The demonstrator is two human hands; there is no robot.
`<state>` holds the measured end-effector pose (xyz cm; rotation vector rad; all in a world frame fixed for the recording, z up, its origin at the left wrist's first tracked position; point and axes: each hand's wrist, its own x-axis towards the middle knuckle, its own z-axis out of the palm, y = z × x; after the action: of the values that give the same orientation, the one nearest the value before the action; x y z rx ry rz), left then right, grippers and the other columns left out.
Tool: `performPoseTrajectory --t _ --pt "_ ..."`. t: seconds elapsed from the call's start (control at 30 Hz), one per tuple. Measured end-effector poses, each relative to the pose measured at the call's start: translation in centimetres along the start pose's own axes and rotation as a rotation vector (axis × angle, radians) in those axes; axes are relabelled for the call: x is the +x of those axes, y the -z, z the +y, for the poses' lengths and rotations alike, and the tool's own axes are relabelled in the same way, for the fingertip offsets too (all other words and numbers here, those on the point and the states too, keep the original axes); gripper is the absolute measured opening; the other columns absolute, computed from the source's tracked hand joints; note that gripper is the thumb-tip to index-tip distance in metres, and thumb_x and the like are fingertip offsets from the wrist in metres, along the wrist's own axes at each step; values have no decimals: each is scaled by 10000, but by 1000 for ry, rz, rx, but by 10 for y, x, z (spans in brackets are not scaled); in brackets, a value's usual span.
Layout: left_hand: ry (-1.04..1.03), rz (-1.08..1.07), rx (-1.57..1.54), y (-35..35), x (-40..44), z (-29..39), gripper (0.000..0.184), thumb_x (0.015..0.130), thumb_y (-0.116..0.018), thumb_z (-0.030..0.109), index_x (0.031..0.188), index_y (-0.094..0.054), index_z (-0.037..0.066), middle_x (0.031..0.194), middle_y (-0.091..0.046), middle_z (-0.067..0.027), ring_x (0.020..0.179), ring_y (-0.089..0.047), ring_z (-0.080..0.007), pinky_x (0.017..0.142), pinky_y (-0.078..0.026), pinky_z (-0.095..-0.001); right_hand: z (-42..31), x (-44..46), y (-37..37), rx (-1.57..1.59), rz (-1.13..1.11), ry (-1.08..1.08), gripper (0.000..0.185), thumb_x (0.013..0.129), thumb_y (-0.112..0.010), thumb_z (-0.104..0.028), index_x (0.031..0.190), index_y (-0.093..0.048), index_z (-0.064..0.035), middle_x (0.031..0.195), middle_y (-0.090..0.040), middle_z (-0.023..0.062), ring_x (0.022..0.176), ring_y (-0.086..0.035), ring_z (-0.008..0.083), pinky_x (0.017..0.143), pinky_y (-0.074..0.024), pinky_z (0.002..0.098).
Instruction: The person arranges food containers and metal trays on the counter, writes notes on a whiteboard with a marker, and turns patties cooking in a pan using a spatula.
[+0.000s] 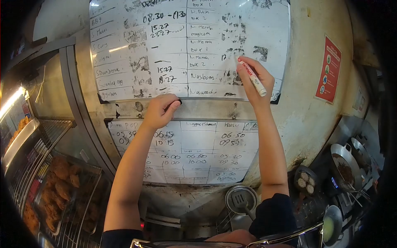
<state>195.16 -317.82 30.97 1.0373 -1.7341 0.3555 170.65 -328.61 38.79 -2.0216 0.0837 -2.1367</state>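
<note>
My right hand (pixel 255 78) holds a white marker (pixel 252 77) with red print against the upper whiteboard (pixel 173 47), beside the handwritten figure 17. The marker's writing tip is hidden by the fingers or too small to tell. My left hand (pixel 162 110) is closed at the board's lower edge, with a small black cap (pixel 179 101) between thumb and fingers. Below both hands hangs a second whiteboard (pixel 198 144) filled with handwritten times.
Fried food (pixel 58 192) lies on a wire rack (pixel 89 198) at the left. At the right are a red sign (pixel 328 70), a wok (pixel 344 165) and a small pan with round patties (pixel 305 182). A pot (pixel 241 198) with a slotted spatula stands below.
</note>
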Motion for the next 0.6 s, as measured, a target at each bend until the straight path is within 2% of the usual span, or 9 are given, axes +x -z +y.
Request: performPoseTrajectory --t 0.17,0.27,0.43,0.6 --pt "23 1 -31 0 0 2 214 860 -542 162 707 -527 14 536 -425 -56 452 -419 -169 465 -329 -294 4 2 1 -114 13 58 161 810 -636 -131 908 -639 -5 734 -633 85 624 -575 92 565 -446 210" --pt "17 7 -17 0 0 1 214 858 -542 158 702 -522 13 534 -425 -56 456 -420 -172 468 -331 -295 -1 3 -2 -66 30 -48 155 817 -628 -130 895 -639 3 727 -632 93 610 -570 99 560 -442 215" --pt "67 -13 -19 1 0 4 214 853 -544 155 695 -513 13 534 -423 -60 470 -422 -180 474 -334 -300 3 2 -5 -77 40 38 154 816 -628 -127 899 -637 3 711 -630 83 605 -570 105 558 -444 219" --pt "2 -7 31 1 0 1 205 851 -541 151 702 -512 13 541 -425 -61 476 -427 -179 479 -339 -296 4 2 -4 -73 46 29 155 810 -635 -124 903 -639 0 710 -629 87 605 -572 108 559 -445 219"
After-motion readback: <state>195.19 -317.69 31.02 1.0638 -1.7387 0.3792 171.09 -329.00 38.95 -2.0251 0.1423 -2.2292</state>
